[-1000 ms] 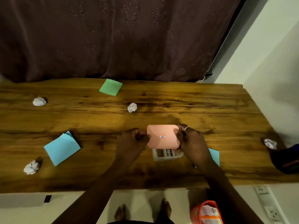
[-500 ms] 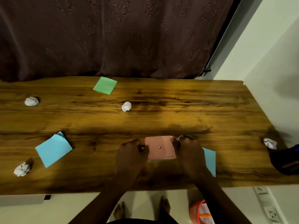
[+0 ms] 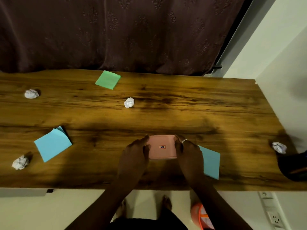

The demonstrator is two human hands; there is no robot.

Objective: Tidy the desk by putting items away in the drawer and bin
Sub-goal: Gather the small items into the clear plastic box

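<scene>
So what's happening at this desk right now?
A person stands at a wooden desk with both hands on a small pink box, the left hand and the right hand each with a grip on one side of it. Four crumpled paper balls, two blue note pads and a green note pad lie scattered on the desk, not yet put away. An orange bin sits on the floor below.

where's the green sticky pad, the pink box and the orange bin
green sticky pad (image 3: 108, 79), head view, middle of its top sheet
pink box (image 3: 162, 147), head view, lid near the small label
orange bin (image 3: 196, 213), head view, left rim below the desk edge
</scene>
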